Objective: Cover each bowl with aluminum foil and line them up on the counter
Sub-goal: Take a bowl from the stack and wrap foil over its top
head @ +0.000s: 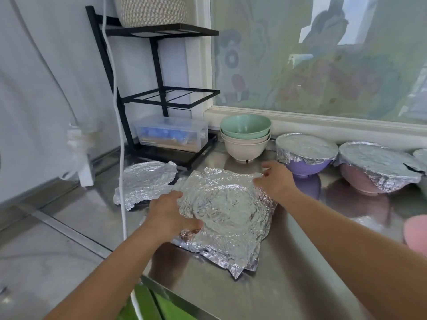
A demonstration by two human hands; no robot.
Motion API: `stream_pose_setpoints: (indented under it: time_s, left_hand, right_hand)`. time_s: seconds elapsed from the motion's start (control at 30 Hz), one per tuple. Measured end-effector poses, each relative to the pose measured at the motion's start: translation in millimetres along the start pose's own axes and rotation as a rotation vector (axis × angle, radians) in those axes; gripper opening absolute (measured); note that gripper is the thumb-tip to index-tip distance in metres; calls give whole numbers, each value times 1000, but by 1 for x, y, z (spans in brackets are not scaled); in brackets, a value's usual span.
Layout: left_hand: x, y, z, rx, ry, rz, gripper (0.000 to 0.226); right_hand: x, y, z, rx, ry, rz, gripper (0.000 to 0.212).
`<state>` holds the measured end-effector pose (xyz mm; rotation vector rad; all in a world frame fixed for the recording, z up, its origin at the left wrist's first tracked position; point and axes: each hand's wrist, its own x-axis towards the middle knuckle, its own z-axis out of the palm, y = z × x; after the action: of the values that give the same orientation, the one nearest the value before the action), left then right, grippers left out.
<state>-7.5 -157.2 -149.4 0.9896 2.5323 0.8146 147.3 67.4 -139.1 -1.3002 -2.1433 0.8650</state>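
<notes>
Fingers (189, 224) of left hand (168, 213) curl under the near-left edge of the foil stack (228, 213), thumb on top: gripping it. Right hand (277, 179) is at the stack's far-right corner, fingers bent onto the top sheet. It's blurred, so I cannot tell if it pinches or just touches.

Foil stack is several crumpled sheets lying flat mid-tabletop (288, 285), with a round rim imprint pressed into the top sheet. One loose foil sheet (145, 183) lies just left of the stack and further back; cannot tell whether their edges touch.

Behind the stack are the nested bowls (245, 139), uncovered and upright, green on top and cream below. To their right, along the window sill: purple bowl (305, 168), then pink bowl (358, 181), both foil-capped, side by side. A third foil-capped bowl (421, 155) is cut off at the frame's right edge. Pink round object (416, 234) sits lower right, cropped, unidentifiable.

Back-left corner: black rack (157, 95), with a clear plastic box (171, 132) on its bottom tier and a woven basket (150, 12) on top. White cable (115, 88) hangs in front of the rack.
</notes>
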Motion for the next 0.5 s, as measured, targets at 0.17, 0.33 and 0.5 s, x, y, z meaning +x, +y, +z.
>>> stream_pose_setpoints:
  time_s: [0.17,0.33,0.5]
  left_hand:
    - [-2,-1,0,-66,28,7,109]
    - [-12,-2,-6,-255,72,17,99]
    - [-33,10,-16,-493,117,50,83]
  right_hand:
    - [-2,-4,-3,294,-130,56,24]
    - [-12,-11,-22,399,-105,101,33]
    - [-29,-14,-54,705,-178,120,28]
